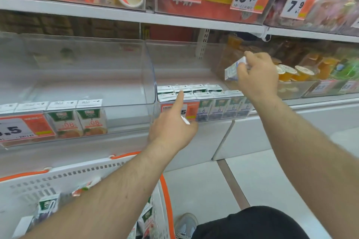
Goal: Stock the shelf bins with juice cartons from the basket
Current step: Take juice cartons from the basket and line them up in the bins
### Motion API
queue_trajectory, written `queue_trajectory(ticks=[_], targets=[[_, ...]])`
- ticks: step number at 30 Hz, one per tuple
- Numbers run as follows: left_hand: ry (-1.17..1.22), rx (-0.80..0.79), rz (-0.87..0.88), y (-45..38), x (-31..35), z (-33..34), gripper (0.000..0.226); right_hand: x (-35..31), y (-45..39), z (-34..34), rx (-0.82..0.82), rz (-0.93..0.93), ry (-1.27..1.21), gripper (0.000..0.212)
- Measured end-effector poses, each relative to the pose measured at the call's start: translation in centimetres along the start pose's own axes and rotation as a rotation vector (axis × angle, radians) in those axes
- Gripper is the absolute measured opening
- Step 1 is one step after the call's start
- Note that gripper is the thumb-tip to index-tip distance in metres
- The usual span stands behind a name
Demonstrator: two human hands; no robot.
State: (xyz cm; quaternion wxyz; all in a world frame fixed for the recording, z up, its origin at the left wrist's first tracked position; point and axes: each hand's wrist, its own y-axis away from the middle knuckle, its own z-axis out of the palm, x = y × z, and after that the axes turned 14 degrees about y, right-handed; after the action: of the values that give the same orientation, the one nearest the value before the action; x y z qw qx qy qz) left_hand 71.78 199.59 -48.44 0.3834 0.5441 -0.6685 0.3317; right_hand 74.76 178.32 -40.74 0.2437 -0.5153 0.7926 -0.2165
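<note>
My right hand [256, 75] grips a small white juice carton [232, 71] and holds it tilted above the middle clear shelf bin [153, 68]. That bin holds two rows of purple-labelled cartons [219, 108]. My left hand [172, 122] reaches to the bin's front, its index finger straight and touching a carton top, the other fingers curled. The left clear bin [87, 68] holds a front row of orange-labelled cartons [77, 120]. The white basket [87, 176] with orange handles sits at lower left with several cartons [48, 205] inside, partly hidden by my left arm.
Price tags [21, 128] hang on the bin fronts. A bin of orange jelly cups [295, 73] stands to the right. The upper shelf [174, 19] carries red packages and price cards. White floor tiles [262, 180] and my shoe [186, 223] lie below.
</note>
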Motion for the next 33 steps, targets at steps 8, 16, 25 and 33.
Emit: queue_trajectory(ticks=[8, 16, 25, 33], targets=[[0.107, 0.066, 0.006, -0.4, -1.0, 1.1, 0.072, 0.6, -1.7, 4.5, -0.546, -0.058, 0.085, 0.034], [0.163, 0.081, 0.025, -0.8, -1.2, 1.3, 0.071, 0.2, -2.9, 5.1, -0.708, -0.027, 0.043, 0.031], [0.843, -0.031, -0.065, 1.4, -1.4, -0.4, 0.071, -1.2, -1.6, 4.7, -0.66, -0.192, 0.456, 0.088], [1.462, -0.206, -0.334, 2.6, -0.7, -3.3, 0.063, -7.6, 7.7, -2.8, -0.382, -0.147, -0.435, 0.018]])
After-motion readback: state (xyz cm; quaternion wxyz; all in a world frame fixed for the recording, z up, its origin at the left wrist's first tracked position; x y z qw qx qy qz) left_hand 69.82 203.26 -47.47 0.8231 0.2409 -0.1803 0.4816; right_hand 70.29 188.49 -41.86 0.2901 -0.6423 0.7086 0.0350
